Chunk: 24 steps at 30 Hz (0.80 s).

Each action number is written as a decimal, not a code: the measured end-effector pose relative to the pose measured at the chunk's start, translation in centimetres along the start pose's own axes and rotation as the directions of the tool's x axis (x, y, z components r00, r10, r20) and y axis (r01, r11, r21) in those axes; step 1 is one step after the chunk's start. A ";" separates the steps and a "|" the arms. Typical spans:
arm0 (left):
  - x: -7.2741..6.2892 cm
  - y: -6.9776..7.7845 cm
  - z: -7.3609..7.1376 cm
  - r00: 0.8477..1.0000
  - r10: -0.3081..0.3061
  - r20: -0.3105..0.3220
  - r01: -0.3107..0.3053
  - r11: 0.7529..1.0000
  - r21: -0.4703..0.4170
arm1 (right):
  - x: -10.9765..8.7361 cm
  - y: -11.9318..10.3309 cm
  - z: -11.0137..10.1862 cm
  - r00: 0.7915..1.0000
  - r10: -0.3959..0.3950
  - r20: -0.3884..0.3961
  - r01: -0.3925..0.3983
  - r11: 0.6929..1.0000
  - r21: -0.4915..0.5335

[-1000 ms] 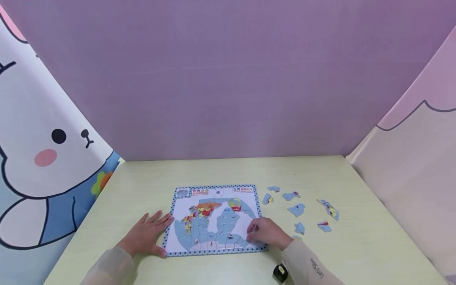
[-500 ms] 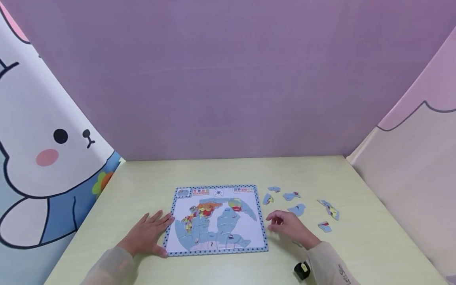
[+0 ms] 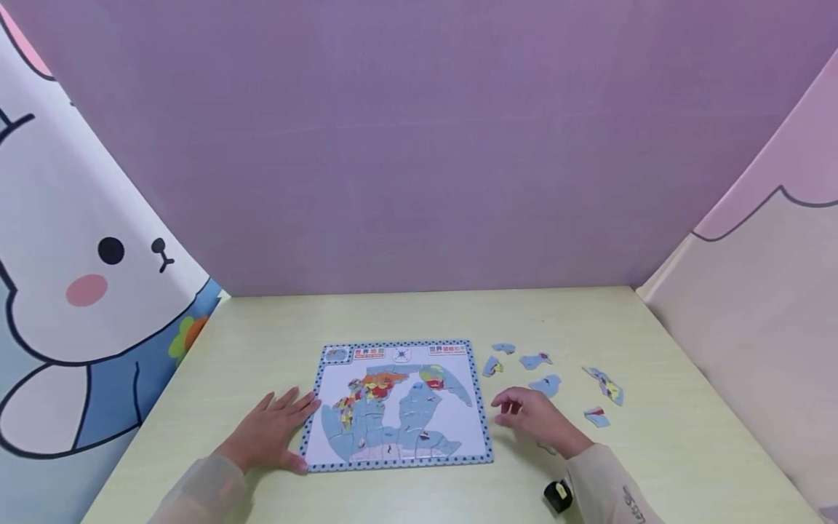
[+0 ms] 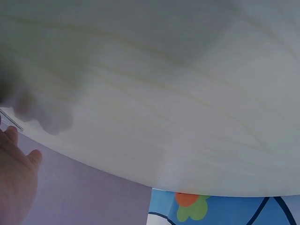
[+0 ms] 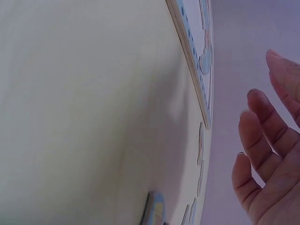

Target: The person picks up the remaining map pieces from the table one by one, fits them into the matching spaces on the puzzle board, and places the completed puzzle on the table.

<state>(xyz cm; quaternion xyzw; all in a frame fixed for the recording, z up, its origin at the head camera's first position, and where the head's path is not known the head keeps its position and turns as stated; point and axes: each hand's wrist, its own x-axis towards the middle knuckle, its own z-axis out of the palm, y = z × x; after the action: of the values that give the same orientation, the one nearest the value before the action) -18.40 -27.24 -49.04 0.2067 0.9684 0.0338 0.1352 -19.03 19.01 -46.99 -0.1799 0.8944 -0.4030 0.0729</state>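
A world-map jigsaw board [image 3: 452,422] with a blue dotted border lies flat on the table, part of its map filled with pieces and part bare white. My left hand [image 3: 271,429] rests with fingers spread on its left edge; only a bit of that hand shows in the left wrist view. Just off the right edge hovers my right hand [image 3: 533,416], its fingers loosely bent. The right wrist view shows those fingers [image 5: 255,136] apart and holding nothing. A blue puzzle piece [image 3: 546,384] lies right behind them, and another piece [image 3: 546,448] peeks out under the wrist.
Several loose pieces lie right of the board, among them a long blue and yellow piece [image 3: 605,386] and a small red-tipped piece [image 3: 596,417]. A black device [image 3: 558,496] sits at my right cuff. A purple panel [image 3: 419,145] rises behind the table [image 3: 419,316].
My right hand has moved right from the map's lower right corner to beside the board, uncovering the blue pieces there. It has barely moved since half a second ago. My left hand stays put.
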 end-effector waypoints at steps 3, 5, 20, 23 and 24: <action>0.0 0.0 0.0 1.000 -0.005 0.001 0.005 1.000 0.000 | 0.0 0.1 -0.2 1.000 -0.002 -0.002 0.002 0.999 -0.032; 0.0 0.0 0.0 1.000 -0.006 0.002 0.006 1.000 -0.006 | 0.0 0.2 -0.4 1.000 -0.004 -0.005 0.004 0.999 -0.046; 0.0 0.2 -0.1 1.000 0.000 0.000 0.000 1.000 0.006 | -1.1 1.2 -2.7 0.997 0.053 -0.055 -0.058 0.994 -0.092; -0.1 0.2 -0.1 1.000 -0.005 0.002 0.005 1.000 0.006 | -1.4 1.6 -3.2 0.997 0.044 -0.067 -0.051 0.994 -0.096; -0.1 0.2 -0.1 1.000 -0.005 0.000 0.005 1.000 0.004 | -1.5 1.7 -3.4 0.996 0.040 -0.073 -0.047 0.994 -0.099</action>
<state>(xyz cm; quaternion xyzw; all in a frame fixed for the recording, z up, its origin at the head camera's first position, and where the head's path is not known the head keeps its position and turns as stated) -18.28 -27.14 -48.89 0.2047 0.9690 0.0314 0.1351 -19.04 23.02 -46.04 -0.1492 0.9193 -0.3620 0.0406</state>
